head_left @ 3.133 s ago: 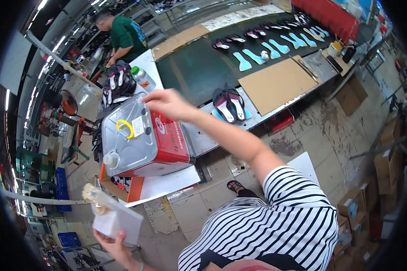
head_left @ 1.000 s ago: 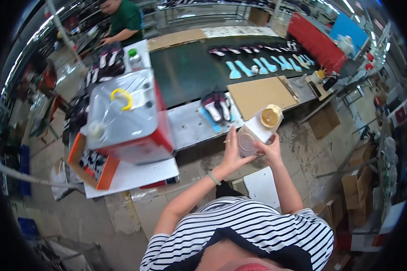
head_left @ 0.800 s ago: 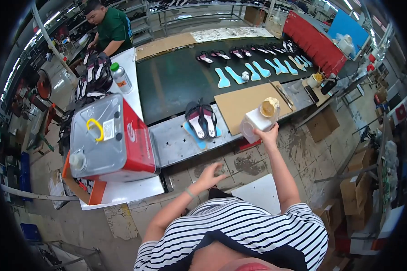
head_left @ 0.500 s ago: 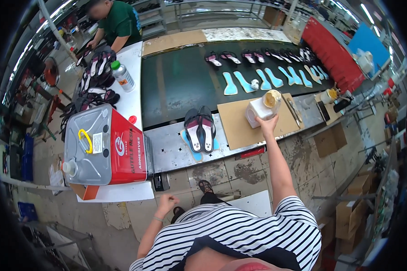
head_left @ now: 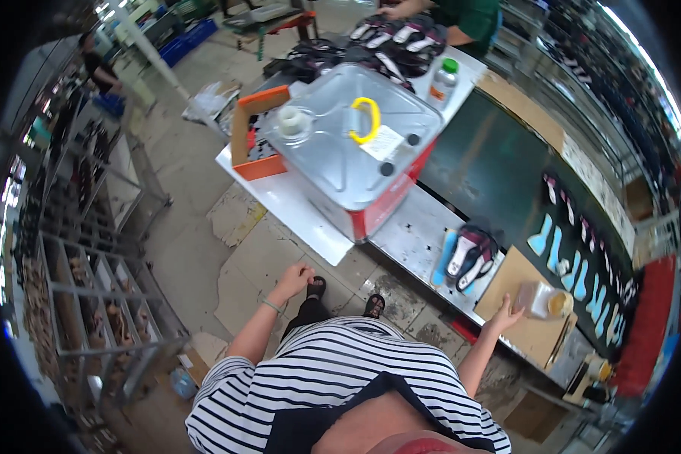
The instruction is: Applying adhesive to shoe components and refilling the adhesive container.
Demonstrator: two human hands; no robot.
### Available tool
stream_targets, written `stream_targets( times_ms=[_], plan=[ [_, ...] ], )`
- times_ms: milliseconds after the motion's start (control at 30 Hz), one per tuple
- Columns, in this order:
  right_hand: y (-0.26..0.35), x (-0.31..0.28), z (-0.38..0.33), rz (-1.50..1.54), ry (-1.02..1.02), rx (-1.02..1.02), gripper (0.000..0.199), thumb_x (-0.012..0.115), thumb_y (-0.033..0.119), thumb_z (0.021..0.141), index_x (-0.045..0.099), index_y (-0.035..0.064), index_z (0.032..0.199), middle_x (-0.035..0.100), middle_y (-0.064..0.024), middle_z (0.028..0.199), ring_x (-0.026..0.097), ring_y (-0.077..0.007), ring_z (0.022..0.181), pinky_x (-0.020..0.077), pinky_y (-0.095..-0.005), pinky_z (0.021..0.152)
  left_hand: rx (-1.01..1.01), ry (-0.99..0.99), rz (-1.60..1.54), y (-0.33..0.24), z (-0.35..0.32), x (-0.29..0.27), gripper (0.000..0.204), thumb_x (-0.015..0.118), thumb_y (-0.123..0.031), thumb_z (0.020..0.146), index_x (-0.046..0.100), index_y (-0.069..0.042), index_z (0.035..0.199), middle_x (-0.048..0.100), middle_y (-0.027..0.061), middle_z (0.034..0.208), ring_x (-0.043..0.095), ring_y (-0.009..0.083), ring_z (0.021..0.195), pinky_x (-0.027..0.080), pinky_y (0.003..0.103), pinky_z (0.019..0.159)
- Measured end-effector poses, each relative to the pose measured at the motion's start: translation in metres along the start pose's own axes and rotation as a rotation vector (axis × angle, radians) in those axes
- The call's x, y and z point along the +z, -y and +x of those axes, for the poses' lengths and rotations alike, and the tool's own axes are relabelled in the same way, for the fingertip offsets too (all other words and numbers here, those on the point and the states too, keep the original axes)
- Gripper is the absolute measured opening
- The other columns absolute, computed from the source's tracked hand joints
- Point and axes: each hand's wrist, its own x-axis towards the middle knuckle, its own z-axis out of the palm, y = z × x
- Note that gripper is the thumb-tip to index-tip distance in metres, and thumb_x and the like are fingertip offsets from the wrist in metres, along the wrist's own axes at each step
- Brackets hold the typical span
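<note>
My right hand (head_left: pixel 505 314) is beside a squat translucent plastic bottle (head_left: pixel 536 300) with a glue-crusted yellowish top, on a cardboard sheet (head_left: pixel 499 291). Its fingers are apart near the bottle's wall; no grip on it shows. In front of my body hangs my left hand (head_left: pixel 295 280), fingers loosely curled with nothing visible in them. A pair of dark sandals with pale insoles (head_left: pixel 471 256) lies on light-blue sole pieces (head_left: pixel 445 250) at the table edge. The large red-and-silver adhesive can (head_left: pixel 356 136) with a yellow handle stands to their left.
An orange box (head_left: pixel 261 168) sits beside the can. Behind it are heaped sandals (head_left: pixel 386 45) and a green-capped bottle (head_left: pixel 443 79). Blue soles (head_left: pixel 580 276) and sandals line the dark green belt (head_left: pixel 484 151). A co-worker in green (head_left: pixel 469 19) stands behind; metal shelving (head_left: pixel 102 295) is at left.
My view has swung left, so the table now appears turned and further right. My right hand has let go of the plastic bottle, which stands on the cardboard. My left hand stays empty.
</note>
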Motion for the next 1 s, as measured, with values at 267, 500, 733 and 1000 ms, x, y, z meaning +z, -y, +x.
stream_targets(
  times_ms=[267, 500, 733, 1000],
  plan=[
    [0.168, 0.128, -0.152, 0.265, 0.530, -0.432, 0.019, 0.056, 0.011, 0.093, 0.058, -0.0041, 0.105, 0.065, -0.0132, 0.095, 0.064, -0.0192, 0.087, 0.0528, -0.0297, 0.079, 0.160, -0.252, -0.255, -0.027, 0.044, -0.123, 0.025, 0.052, -0.019, 0.090, 0.057, 0.001, 0.077, 0.060, 0.0070, 0.064, 0.060, 0.0155, 0.059, 0.047, 0.030, 0.056],
    [0.230, 0.175, -0.218, 0.302, 0.531, -0.720, 0.016, 0.044, 0.017, 0.098, 0.047, 0.0017, 0.094, 0.064, -0.0144, 0.087, 0.064, -0.0253, 0.085, 0.0523, -0.0378, 0.083, 0.454, -0.375, -0.197, -0.040, 0.118, -0.215, 0.020, 0.065, -0.016, 0.084, 0.058, 0.002, 0.077, 0.061, 0.0094, 0.069, 0.062, 0.0201, 0.064, 0.047, 0.031, 0.057],
    [0.219, 0.199, -0.201, 0.165, 0.432, -0.345, 0.034, 0.036, 0.031, 0.098, 0.048, 0.0006, 0.091, 0.063, -0.0138, 0.083, 0.064, -0.0273, 0.084, 0.0541, -0.0382, 0.077, 0.665, -0.027, -0.304, -0.093, 0.167, -0.224, 0.024, 0.069, -0.016, 0.083, 0.060, -0.001, 0.100, 0.062, 0.0097, 0.100, 0.063, 0.0216, 0.092, 0.052, 0.030, 0.079],
    [0.292, 0.274, -0.282, -0.500, 0.627, -0.846, 0.028, 0.056, 0.012, 0.091, 0.058, -0.0005, 0.116, 0.059, -0.0079, 0.116, 0.053, -0.0151, 0.107, 0.0405, -0.0273, 0.088, 0.895, 0.325, -0.291, -0.132, 0.175, -0.211, 0.092, 0.081, -0.035, 0.069, 0.031, 0.001, 0.137, 0.037, 0.0214, 0.136, 0.037, 0.0340, 0.128, 0.030, 0.040, 0.108]
  ],
)
